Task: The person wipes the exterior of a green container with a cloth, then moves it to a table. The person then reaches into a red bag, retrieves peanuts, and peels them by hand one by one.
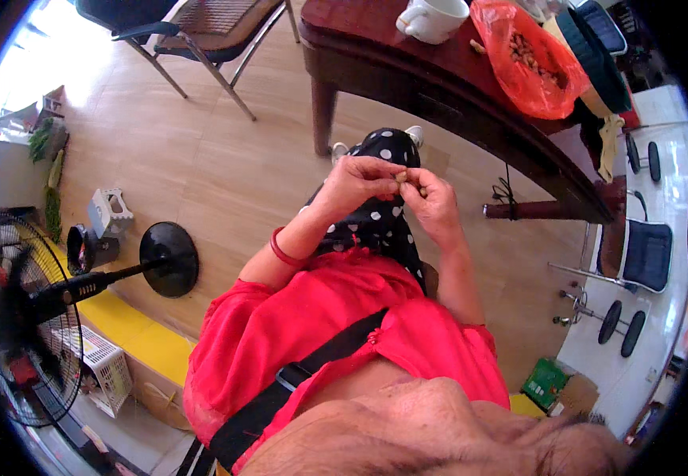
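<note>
Over my lap, both hands meet fingertip to fingertip. My left hand (353, 187) is closed, its thumb and forefinger pinching a small tan piece that looks like a peanut (401, 178). From the other side my right hand (434, 205) grips it too, thumb and fingers bent around it. The fingers cover much of the peanut, and whether its shell is split I cannot tell. A red plastic bag (557, 97) lies open on the dark red table, with several reddish-brown peanuts (523, 52) inside. Under my hands are black trousers with white dots (376, 230).
The dark wooden table (368, 49) carries a white mug (433, 19) near its edge. A standing fan (23, 317) is at the left, beside a grey-white stool (110, 213) and a white basket (110, 373). A chair (209, 28) stands far left; exercise equipment (645, 254) is at the right.
</note>
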A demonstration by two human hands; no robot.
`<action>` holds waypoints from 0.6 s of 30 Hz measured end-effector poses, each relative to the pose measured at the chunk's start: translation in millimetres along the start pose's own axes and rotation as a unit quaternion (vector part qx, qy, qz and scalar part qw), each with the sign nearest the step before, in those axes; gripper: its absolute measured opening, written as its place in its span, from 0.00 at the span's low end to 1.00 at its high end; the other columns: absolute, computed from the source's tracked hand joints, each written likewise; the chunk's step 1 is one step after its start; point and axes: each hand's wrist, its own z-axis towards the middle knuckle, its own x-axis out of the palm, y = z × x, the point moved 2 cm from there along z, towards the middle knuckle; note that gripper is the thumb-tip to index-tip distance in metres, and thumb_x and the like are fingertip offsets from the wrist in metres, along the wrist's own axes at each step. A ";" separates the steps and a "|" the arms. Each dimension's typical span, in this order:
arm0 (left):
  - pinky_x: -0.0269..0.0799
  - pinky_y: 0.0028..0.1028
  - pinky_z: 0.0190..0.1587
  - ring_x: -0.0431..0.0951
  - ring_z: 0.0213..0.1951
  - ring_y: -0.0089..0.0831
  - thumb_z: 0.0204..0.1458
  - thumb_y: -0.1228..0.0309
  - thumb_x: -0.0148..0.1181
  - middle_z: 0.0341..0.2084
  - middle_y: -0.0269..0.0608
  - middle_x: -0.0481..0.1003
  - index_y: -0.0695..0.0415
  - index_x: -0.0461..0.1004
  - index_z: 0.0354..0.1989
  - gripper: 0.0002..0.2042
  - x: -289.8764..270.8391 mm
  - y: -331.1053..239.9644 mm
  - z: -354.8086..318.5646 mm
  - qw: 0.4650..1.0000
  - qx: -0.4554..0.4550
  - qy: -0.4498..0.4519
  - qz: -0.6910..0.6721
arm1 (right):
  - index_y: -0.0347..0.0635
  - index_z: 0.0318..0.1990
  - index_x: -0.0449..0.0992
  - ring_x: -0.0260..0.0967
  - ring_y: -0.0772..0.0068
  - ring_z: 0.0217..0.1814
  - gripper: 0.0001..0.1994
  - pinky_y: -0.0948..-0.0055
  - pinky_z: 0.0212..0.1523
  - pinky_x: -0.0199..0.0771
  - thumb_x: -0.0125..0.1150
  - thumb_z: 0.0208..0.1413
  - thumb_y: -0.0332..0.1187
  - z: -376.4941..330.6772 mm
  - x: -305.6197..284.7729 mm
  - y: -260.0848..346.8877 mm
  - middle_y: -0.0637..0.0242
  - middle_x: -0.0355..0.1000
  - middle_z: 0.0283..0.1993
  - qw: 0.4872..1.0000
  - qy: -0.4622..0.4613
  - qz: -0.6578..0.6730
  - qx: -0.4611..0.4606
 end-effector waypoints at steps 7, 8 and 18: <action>0.71 0.17 0.27 0.74 0.24 0.18 0.49 0.74 0.61 0.24 0.36 0.76 0.64 0.77 0.36 0.08 5.8 2.1 0.6 0.999 0.011 -0.035 0.005 | 0.33 0.37 0.72 0.67 0.85 0.30 0.08 0.81 0.29 0.69 0.54 0.52 0.28 1.4 7.4 -3.4 0.68 0.73 0.29 1.000 -0.003 -0.009 -0.008; 0.70 0.17 0.26 0.73 0.23 0.18 0.49 0.74 0.61 0.24 0.36 0.76 0.64 0.76 0.35 0.07 6.9 4.8 1.0 0.999 0.005 -0.051 -0.010 | 0.32 0.36 0.72 0.67 0.84 0.29 0.08 0.80 0.29 0.69 0.54 0.51 0.28 1.8 9.8 -3.7 0.67 0.73 0.28 1.000 -0.017 -0.020 -0.003; 0.69 0.19 0.24 0.71 0.21 0.20 0.53 0.73 0.57 0.23 0.36 0.75 0.64 0.74 0.34 0.06 19.4 23.9 4.0 0.984 -0.019 -0.116 -0.132 | 0.33 0.34 0.72 0.69 0.82 0.24 0.08 0.79 0.25 0.69 0.53 0.54 0.30 6.7 13.3 -18.1 0.66 0.72 0.21 0.998 -0.067 0.005 -0.005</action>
